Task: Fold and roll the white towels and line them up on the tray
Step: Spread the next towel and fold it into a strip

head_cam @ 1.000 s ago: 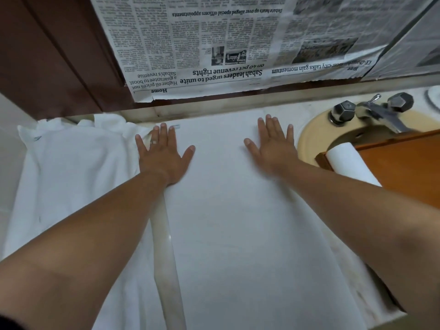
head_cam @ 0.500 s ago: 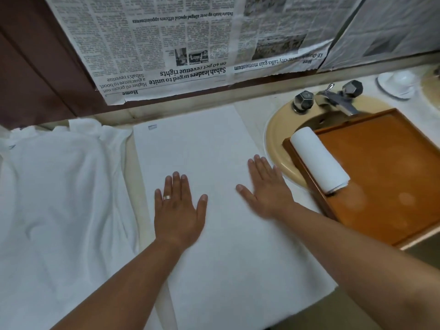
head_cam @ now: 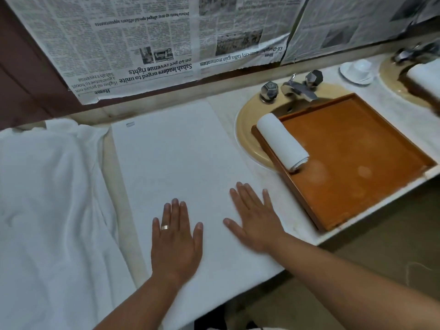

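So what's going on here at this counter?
A person has a white towel spread flat on the counter. The left hand and right hand lie open on its near end, apparently smoothing it before folding. One rolled towel already lies along the left edge of the wooden tray set over the sink. More unfolded towels are heaped at left.

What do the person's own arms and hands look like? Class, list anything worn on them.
The left forearm and right forearm are bare: no sleeves, watch or bracelet show. The left hand wears a plain metal band ring on its ring finger. The right hand shows no ring, and neither hand is gloved.
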